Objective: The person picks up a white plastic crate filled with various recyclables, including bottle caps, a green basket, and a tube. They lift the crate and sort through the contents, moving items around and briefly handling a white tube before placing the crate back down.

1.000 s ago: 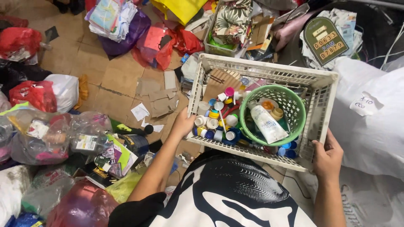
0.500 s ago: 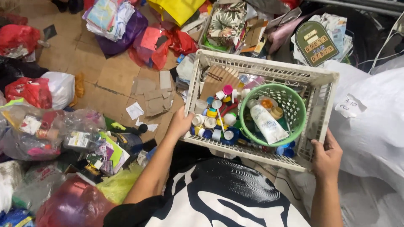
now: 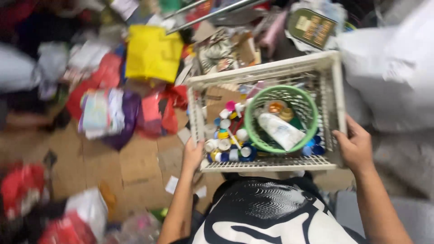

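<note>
White plastic lattice forms the crate (image 3: 266,72) that the person carries in front of the body, seen from the head camera looking down. The left hand (image 3: 193,156) is clenched on the crate's left near corner, fingers wrapped round the rim. The right hand (image 3: 355,147) grasps the right wall near its front corner, thumb on top of the rim.

Inside the crate, toward the right, sits a round green basket (image 3: 280,118) holding a whitish pouch (image 3: 281,132) lying at a slant and a small orange-topped jar (image 3: 275,107) behind it. To the left of the green basket a heap of small bottles and caps (image 3: 228,142) in white, blue, yellow and pink fills the crate's floor, pressed up against the basket.

Below the crate shows the person's black-and-white patterned shirt (image 3: 271,212). Beyond and to the left, the cardboard-covered floor (image 3: 135,162) is strewn with blurred clutter: a yellow bag (image 3: 153,54), a purple bundle (image 3: 122,117) and red bags (image 3: 156,113) just beside the crate's left wall. A large white sack (image 3: 398,58) lies to the right of the crate.
</note>
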